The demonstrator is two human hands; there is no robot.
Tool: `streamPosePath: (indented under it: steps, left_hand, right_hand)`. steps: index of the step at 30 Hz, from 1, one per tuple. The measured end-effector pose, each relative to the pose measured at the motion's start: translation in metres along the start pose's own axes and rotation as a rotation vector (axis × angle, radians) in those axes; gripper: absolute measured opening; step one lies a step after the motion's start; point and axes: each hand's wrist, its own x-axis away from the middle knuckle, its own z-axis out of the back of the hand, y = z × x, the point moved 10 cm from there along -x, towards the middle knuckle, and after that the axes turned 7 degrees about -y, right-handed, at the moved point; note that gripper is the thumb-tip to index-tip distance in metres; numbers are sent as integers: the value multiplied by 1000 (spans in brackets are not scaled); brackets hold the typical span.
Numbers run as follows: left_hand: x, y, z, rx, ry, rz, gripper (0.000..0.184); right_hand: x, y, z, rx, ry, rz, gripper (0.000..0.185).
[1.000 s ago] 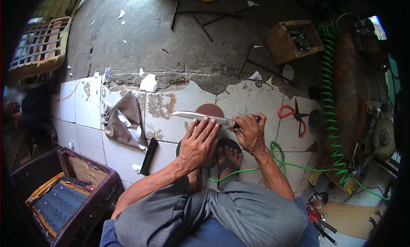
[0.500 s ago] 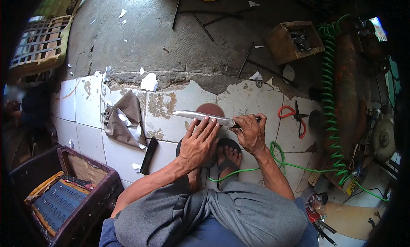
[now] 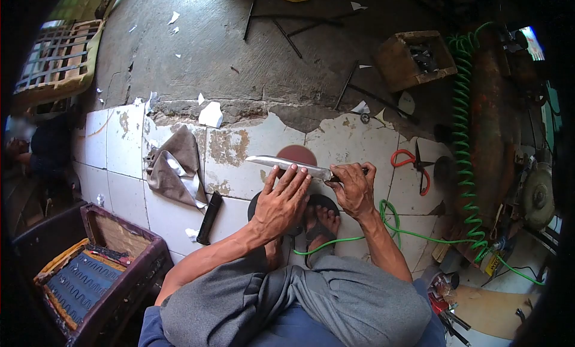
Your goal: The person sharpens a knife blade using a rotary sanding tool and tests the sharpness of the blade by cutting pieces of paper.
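Observation:
A knife [image 3: 263, 160] with a long pale blade lies crosswise before me, its tip to the left. My right hand [image 3: 354, 188] is closed round its dark handle. The fingers of my left hand [image 3: 281, 200] are stretched out, their tips resting on the blade. Behind the blade, a reddish-brown disc [image 3: 296, 153] shows partly on the white tiles. To the left, a brown cloth [image 3: 179, 167] lies crumpled near a black oblong object [image 3: 209, 218]. Red-handled scissors [image 3: 416, 163] lie open on the right.
A purple frame with springs [image 3: 156, 251] stands at the lower left. At the upper right are a wooden box [image 3: 398, 62] and a coiled green hose [image 3: 464, 125]. Black metal rods [image 3: 287, 38] lie on the concrete. Part of another person [image 3: 48, 149] shows at the far left.
The knife and both hands have shifted very slightly to the right in view, as has much of the floor. The hold on the knife looks the same.

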Motion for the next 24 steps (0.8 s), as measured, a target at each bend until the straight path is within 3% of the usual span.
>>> streamPosePath:
  steps: [24]
  left_hand:
    - [2, 8, -15, -23, -72, -53, 52]
  right_hand:
    - [10, 3, 5, -9, 19, -22, 42]
